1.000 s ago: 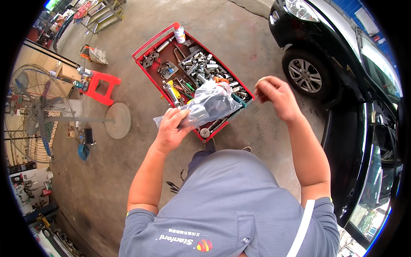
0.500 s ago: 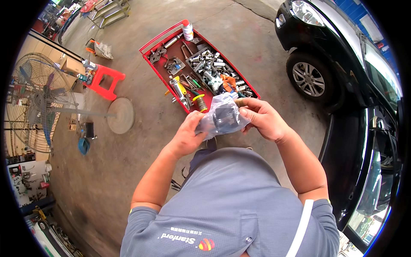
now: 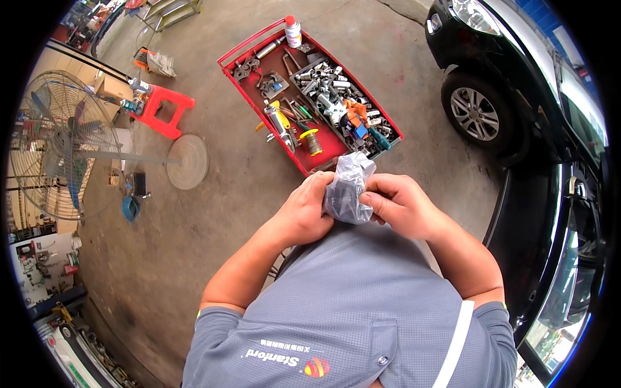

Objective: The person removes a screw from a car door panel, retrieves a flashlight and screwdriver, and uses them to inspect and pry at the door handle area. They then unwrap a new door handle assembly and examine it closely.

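Note:
Close in front of my chest I hold a clear plastic bag [image 3: 347,189] with a dark part inside; the film hides what kind of part it is. My left hand [image 3: 306,208] is closed round the bag's left side. On the other side my right hand [image 3: 402,205] pinches the plastic between thumb and fingers. Just beyond the bag stands a red tool cart [image 3: 326,145], its top tray holding several metal sockets [image 3: 336,90], a wire spool [image 3: 313,141] with yellow ends, an orange and blue item [image 3: 356,119] and a spray can [image 3: 293,32] with a red cap.
A black car [image 3: 517,97] stands along the right, its side reaching near my right elbow. To the left are a large floor fan [image 3: 65,142] with a round base [image 3: 188,161] and a red plastic stool [image 3: 165,110]. A blue container [image 3: 130,208] sits on the floor.
Both hands have drawn the bag down closer to my body, and the bag has turned more upright. It now looks more bunched. The cart sits slightly more to the right in view.

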`<state>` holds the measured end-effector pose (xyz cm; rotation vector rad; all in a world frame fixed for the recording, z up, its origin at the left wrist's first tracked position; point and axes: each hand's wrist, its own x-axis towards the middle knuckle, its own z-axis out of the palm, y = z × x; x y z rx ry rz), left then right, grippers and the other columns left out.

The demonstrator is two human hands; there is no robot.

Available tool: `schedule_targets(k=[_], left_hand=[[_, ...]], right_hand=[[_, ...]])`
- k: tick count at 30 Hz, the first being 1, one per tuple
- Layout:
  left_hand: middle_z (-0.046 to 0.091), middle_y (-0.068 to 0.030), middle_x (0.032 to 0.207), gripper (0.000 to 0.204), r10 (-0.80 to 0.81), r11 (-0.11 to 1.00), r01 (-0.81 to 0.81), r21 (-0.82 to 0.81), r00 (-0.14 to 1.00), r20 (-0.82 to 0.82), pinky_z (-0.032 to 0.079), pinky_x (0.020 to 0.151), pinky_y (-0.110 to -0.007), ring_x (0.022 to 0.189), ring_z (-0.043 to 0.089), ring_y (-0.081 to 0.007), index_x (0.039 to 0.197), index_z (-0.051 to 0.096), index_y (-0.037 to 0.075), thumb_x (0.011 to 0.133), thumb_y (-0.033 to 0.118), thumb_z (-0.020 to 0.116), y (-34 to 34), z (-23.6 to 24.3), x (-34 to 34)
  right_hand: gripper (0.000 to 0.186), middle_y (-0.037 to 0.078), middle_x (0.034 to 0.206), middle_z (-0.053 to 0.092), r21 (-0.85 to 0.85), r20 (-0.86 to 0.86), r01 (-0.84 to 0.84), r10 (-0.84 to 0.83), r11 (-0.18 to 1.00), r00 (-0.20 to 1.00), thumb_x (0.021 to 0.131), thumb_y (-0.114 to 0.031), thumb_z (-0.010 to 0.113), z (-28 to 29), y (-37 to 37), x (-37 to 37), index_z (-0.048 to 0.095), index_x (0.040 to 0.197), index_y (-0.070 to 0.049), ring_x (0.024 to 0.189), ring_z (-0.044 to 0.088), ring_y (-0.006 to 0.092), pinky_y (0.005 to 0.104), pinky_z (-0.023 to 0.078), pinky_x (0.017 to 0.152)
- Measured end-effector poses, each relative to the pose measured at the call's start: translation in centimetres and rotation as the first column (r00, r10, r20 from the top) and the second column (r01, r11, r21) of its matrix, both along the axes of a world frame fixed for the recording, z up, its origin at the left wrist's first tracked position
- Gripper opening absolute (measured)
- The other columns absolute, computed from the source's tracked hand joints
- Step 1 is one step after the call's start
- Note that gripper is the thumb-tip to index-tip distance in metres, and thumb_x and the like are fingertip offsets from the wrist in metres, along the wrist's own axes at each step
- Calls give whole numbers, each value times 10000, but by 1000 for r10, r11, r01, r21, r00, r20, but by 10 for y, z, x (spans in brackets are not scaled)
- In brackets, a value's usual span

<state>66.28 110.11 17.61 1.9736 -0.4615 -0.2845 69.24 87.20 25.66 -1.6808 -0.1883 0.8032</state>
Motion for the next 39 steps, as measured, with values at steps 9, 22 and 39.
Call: schedule_targets(k=[9,22,39], left_hand=[[557,-193,1186,718,-75,993,108,-51,898,434,475,960,-460,1095,564,-391,1259,528,26,798,496,812,6,39,7],[524,-118,683,391,-309,915,385,-122,862,402,457,566,-421,632,553,-334,723,470,47,752,195,830,-16,71,21],[526,-75,690,288,-428,903,386,190,765,482,480,549,-389,604,570,-283,732,484,69,800,85,763,5,87,17]], right_hand=[[104,72,709,610,-9,386,-130,123,991,914,903,-70,682,12,-3,-14,618,855,-3,604,531,129,314,445,558],[122,132,770,645,-111,446,-328,342,938,827,853,-102,717,19,-20,-10,631,905,-31,712,631,365,434,504,632],[200,72,606,553,-435,746,109,290,894,599,760,-94,704,24,-41,-48,533,661,-63,567,591,305,419,491,527]])
